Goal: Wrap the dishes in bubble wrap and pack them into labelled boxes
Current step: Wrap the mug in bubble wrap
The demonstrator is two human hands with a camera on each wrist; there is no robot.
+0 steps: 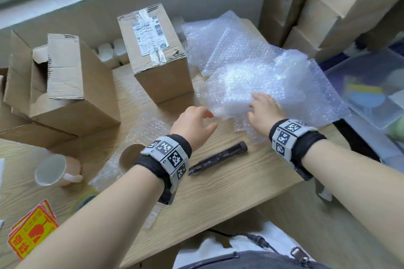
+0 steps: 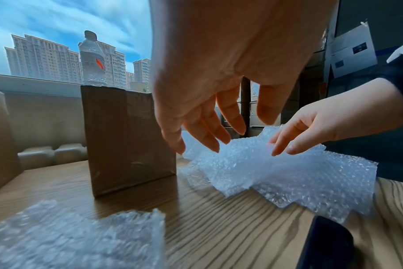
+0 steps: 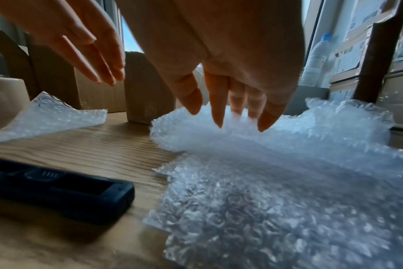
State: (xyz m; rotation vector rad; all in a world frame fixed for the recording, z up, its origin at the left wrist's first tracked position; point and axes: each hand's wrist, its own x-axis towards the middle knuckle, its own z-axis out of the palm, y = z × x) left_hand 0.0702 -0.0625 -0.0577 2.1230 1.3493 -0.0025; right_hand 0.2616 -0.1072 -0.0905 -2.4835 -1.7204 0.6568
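1. The right hand [image 1: 265, 109] is resting open, fingertips on the bubble-wrap stack [image 1: 251, 72]; the left hand [image 1: 192, 124] is hovering open beside it.
2. The sheets are overlapping loosely, so pulling one risks dragging several off the table [image 1: 218, 181].
3. The mug [image 1: 56, 170] is lying sideways, unwrapped, far left; a nudge could roll it.

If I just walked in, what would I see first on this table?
Probably the big shiny heap of bubble wrap on the right side of the table, with the right hand touching it and the left hand open beside its near edge. Next come two cardboard boxes behind: a taped box with a white label in the middle, and an open box to its left.
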